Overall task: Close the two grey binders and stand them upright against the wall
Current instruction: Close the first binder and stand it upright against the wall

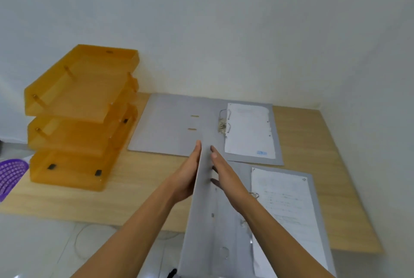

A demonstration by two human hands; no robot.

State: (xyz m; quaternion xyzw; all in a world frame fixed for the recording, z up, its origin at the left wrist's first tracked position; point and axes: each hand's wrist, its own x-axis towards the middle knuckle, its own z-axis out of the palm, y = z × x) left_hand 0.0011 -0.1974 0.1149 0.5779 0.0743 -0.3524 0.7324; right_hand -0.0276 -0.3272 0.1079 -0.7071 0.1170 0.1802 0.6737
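Observation:
Two grey binders lie on a wooden table (139, 190). The far binder (170, 125) is open flat near the wall, with white paper on its ring mechanism at the right. The near binder (212, 228) is half closed: its left cover stands raised on edge over a white sheet (284, 206) on its right half. My left hand (188, 174) presses flat against the cover's outer left face. My right hand (226, 177) lies flat against its inner right face, so both palms hold the cover between them.
A stack of three orange letter trays (83, 116) stands at the table's left, by the white wall (224, 31). A purple perforated basket (11, 177) sits off the table's left edge. Bare wood shows at the right, beside both binders.

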